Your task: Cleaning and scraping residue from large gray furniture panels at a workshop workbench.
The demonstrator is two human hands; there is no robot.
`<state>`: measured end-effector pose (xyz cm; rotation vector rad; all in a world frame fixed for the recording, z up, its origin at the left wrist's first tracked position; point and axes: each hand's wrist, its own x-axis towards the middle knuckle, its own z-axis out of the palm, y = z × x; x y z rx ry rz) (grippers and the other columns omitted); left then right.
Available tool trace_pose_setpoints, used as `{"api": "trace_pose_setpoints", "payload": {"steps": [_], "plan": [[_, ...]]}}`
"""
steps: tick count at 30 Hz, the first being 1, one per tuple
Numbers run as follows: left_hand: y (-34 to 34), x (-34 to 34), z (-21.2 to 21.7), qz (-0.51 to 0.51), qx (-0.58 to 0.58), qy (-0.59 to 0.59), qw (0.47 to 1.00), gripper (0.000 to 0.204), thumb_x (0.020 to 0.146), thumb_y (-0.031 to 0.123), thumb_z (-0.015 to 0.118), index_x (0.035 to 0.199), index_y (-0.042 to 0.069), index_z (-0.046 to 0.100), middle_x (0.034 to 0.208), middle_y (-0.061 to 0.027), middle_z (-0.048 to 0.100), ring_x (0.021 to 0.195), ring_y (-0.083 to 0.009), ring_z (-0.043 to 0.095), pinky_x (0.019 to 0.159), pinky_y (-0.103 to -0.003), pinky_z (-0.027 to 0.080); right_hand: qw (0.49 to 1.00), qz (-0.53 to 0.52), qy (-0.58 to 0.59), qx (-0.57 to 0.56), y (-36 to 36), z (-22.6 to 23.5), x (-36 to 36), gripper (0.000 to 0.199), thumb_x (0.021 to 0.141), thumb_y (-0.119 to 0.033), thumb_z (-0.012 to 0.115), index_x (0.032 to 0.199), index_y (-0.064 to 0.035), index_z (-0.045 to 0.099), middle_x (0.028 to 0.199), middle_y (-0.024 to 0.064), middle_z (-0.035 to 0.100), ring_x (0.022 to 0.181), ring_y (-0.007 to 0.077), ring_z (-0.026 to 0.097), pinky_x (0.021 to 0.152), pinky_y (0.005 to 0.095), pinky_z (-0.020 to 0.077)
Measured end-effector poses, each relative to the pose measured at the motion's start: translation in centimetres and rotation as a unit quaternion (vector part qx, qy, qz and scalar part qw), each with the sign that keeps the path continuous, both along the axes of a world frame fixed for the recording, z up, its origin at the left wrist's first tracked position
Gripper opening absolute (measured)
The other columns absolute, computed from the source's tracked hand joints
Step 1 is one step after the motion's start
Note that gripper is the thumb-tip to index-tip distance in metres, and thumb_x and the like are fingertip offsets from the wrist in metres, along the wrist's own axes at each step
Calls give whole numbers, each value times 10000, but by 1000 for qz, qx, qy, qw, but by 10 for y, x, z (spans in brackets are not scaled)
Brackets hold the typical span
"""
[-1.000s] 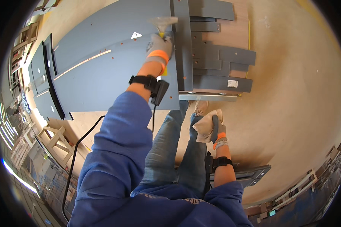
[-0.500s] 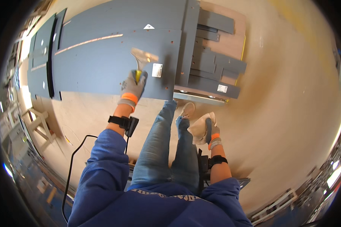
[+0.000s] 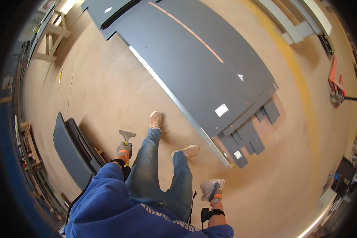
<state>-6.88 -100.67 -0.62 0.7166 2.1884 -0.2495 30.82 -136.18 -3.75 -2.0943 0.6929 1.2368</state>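
My left hand (image 3: 125, 149), in a grey glove with an orange cuff, is closed round the yellow handle of a scraper (image 3: 127, 135). The scraper's wide metal blade points away from me, beside my left leg and above the floor. A crumpled beige cloth (image 3: 207, 189) is gripped in my right hand (image 3: 215, 192), out past my right leg. Both hands are apart from the large dark grey panel (image 3: 178, 67), which lies ahead to the right with a white label (image 3: 221, 110) near its close corner.
More dark panels (image 3: 73, 148) stand stacked at my left. Small grey pieces (image 3: 248, 137) lie beyond the large panel's right end. A wooden trestle (image 3: 53, 35) stands far left; a red pallet jack (image 3: 335, 83) far right, past a yellow floor line (image 3: 299, 79). A thin cable (image 3: 63, 85) lies on the floor.
My view has turned left, so the large panel now sits farther off to the upper right. The scraper has left the panel's surface and come back near my leg. The cloth stays in my right hand.
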Motion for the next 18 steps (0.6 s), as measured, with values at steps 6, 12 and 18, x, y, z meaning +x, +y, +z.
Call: {"api": "trace_pose_setpoints", "payload": {"steps": [6,12,18], "plan": [[43,-49,-31,-1,33,-67,997,325,808,323,573,961,39,534,629,-79,571,464,-164,574,435,-288,485,945,280,21,-170,142,12,-6,612,800,-466,562,1170,20,522,988,188,618,860,276,599,691,394,483],[139,-103,-26,-205,126,-80,967,346,818,355,563,963,41,561,668,-112,604,559,-210,609,574,-334,482,748,657,-89,6,299,-10,-54,495,840,-402,466,1216,-87,397,961,226,616,913,345,600,741,443,477],[242,-198,26,-161,150,-82,972,374,836,402,537,956,48,567,670,-124,605,631,-250,606,619,-363,455,771,635,-23,-45,520,12,-215,803,770,-633,439,1210,39,471,1218,275,485,1154,353,473,910,393,400]]}}
